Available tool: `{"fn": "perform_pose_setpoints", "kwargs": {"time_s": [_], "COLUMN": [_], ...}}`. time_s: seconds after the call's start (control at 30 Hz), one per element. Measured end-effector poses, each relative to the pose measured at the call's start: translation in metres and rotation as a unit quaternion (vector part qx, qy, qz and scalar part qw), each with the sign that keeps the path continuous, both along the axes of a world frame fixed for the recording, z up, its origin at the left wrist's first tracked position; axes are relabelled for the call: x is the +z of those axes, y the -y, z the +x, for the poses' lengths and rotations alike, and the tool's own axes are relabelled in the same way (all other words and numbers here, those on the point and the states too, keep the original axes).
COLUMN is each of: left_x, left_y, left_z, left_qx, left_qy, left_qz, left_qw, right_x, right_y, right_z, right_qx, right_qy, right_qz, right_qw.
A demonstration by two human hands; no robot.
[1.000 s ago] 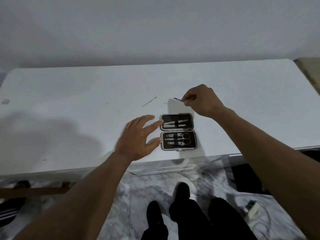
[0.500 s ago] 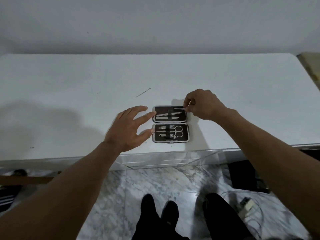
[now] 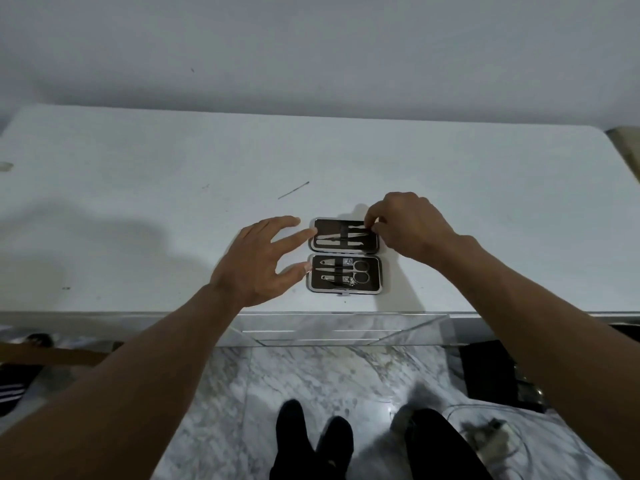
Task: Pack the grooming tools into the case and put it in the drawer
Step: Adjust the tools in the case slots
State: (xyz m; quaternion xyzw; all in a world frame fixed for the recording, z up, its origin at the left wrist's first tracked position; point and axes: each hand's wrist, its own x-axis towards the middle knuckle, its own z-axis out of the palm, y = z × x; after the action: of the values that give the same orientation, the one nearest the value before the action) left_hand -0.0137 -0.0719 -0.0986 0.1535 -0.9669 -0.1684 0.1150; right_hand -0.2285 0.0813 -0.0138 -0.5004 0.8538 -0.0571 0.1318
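Since the earlier frames, the right hand has come down from above the tabletop to the far right corner of the open case, and the thin tool it carried now sits low over the upper half.

Right hand: fingertips pinched together on a small slender tool at the top right of the case; the tool itself is mostly hidden by the fingers, so its type cannot be told. Judged to be seating it into its slot.

Left hand: open, fingers spread, holding nothing. Forefinger and thumb tips touch the left edge of the case, apparently steadying it.

Case: lies open and flat on the white tabletop, near its front edge. Upper half holds at least two long tools under a strap. Lower half holds scissors and several further pieces, all seated.

Outstanding item: one thin metal tool lies loose on the tabletop, well apart from the case, to its far left.

Drawer: a mirrored front shows just below the tabletop edge; appears shut, though reflections make this uncertain.

Progress, as judged: packing is well advanced but not finished. Remaining: seat the tool in hand, collect and stow the loose one, close the case, open the drawer, place the case inside.
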Motion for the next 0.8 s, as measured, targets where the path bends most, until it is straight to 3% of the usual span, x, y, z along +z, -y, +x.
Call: {"fn": "perform_pose_setpoints", "kwargs": {"time_s": [0.8], "left_x": [0.000], "left_y": [0.001], "left_z": [0.000], "left_qx": [-0.001], "left_qy": [0.009], "left_qz": [-0.002], "left_qw": [1.000], "right_x": [-0.017], "right_y": [0.020], "right_z": [0.016], "right_qx": [0.030], "right_qy": [-0.012], "right_qz": [-0.012], "right_qw": [0.999]}}
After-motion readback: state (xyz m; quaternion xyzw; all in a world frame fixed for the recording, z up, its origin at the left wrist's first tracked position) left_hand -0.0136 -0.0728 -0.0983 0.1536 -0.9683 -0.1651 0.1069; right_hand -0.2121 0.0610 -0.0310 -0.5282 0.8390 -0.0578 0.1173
